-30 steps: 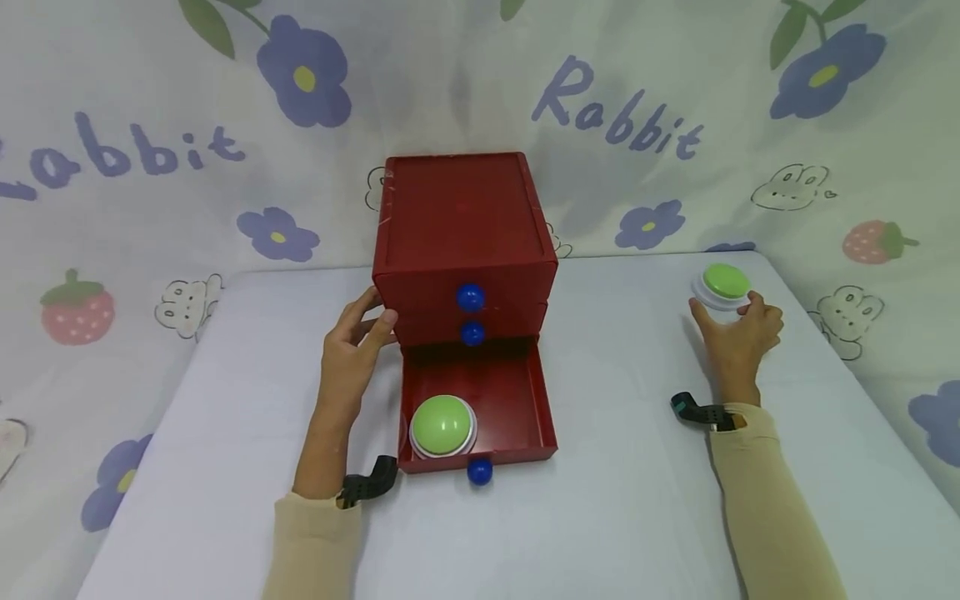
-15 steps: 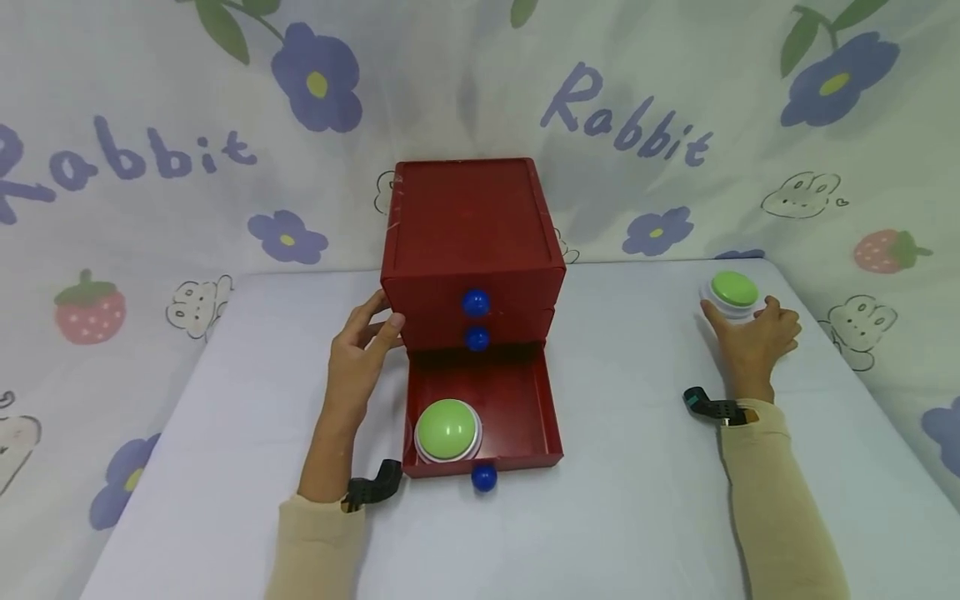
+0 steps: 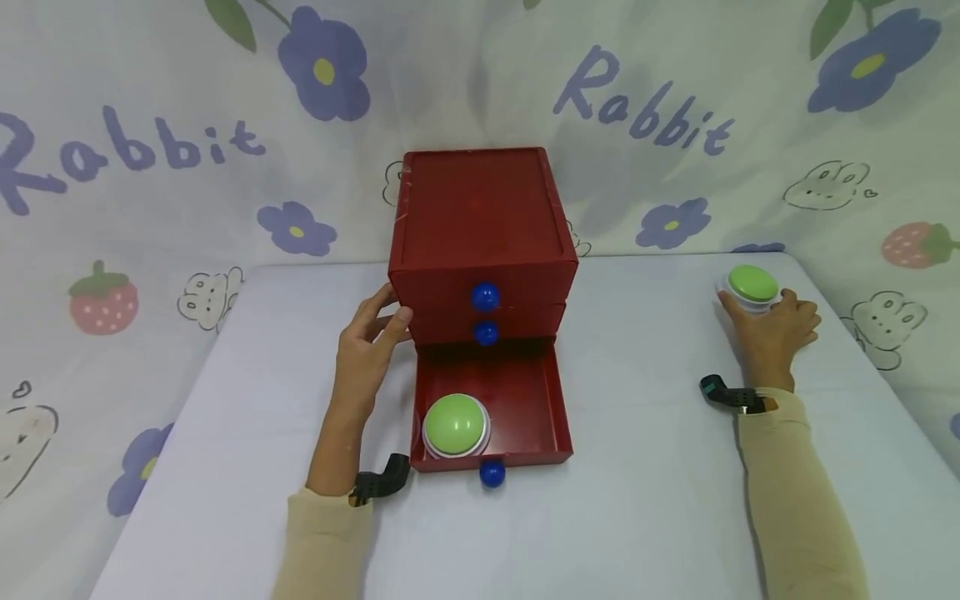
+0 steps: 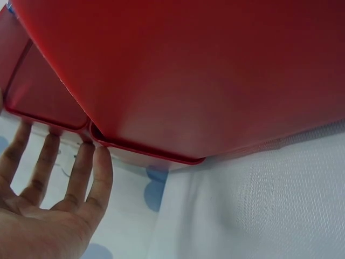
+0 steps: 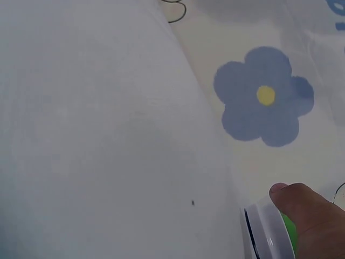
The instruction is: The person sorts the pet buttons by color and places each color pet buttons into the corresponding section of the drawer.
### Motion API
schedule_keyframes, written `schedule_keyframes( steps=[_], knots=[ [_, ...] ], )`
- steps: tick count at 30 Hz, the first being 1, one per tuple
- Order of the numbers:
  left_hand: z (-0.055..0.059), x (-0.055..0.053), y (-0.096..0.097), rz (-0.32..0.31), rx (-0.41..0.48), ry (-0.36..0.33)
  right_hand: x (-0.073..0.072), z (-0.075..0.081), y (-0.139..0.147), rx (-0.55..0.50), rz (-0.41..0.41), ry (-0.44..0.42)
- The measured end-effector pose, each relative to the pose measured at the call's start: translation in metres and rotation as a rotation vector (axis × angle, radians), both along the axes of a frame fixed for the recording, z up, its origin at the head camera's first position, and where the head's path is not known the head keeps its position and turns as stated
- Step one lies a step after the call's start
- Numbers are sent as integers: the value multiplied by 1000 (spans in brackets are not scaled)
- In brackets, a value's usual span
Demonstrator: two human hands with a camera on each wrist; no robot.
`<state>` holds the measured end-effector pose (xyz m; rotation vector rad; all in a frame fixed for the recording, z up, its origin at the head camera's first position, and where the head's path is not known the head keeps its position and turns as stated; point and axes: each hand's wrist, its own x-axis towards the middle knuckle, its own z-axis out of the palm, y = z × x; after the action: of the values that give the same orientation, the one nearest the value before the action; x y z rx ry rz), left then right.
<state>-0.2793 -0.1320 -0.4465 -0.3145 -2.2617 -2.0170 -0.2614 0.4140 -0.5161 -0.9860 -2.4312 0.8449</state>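
A red drawer cabinet [image 3: 480,208] with blue ball knobs stands mid-table. Its bottom drawer [image 3: 525,417] is pulled out, with a green-domed push button [image 3: 454,425] on a white base at its left. My left hand [image 3: 362,358] touches the cabinet's left side. In the left wrist view its fingers [image 4: 40,175] are straight, their tips along the cabinet's edge. At the far right, my right hand [image 3: 776,335] holds a second green-domed push button [image 3: 752,284] between thumb and fingers. The right wrist view shows only my thumb over its white base [image 5: 267,229].
The two upper drawers, with blue knobs [image 3: 485,297], are pushed in. A white cloth covers the table [image 3: 637,500]. Behind it hangs a curtain [image 3: 465,67] printed with flowers and rabbits. The table's right edge lies just beyond my right hand.
The head view has shifted slightly, so everything appears further right in it. Both hands, the cabinet and the two push buttons otherwise keep their places.
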Motion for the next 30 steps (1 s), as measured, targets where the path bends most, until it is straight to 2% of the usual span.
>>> schedule_keyframes(
  steps=[10, 15, 23, 26, 30],
  knots=[
    [3, -3, 5, -15, 21, 26, -9, 12, 14, 8, -68, -18],
    [3, -1, -2, 13, 11, 30, -15, 10, 8, -10, -35, -42],
    [3, 0, -5, -1, 5, 16, -18, 3, 5, -10, -34, -75],
    [11, 4, -1, -8, -13, 7, -17, 1, 8, -5, -55, -66],
    [24, 10, 4, -7, -22, -1, -13, -3, 10, 0, -78, -2]
  ],
)
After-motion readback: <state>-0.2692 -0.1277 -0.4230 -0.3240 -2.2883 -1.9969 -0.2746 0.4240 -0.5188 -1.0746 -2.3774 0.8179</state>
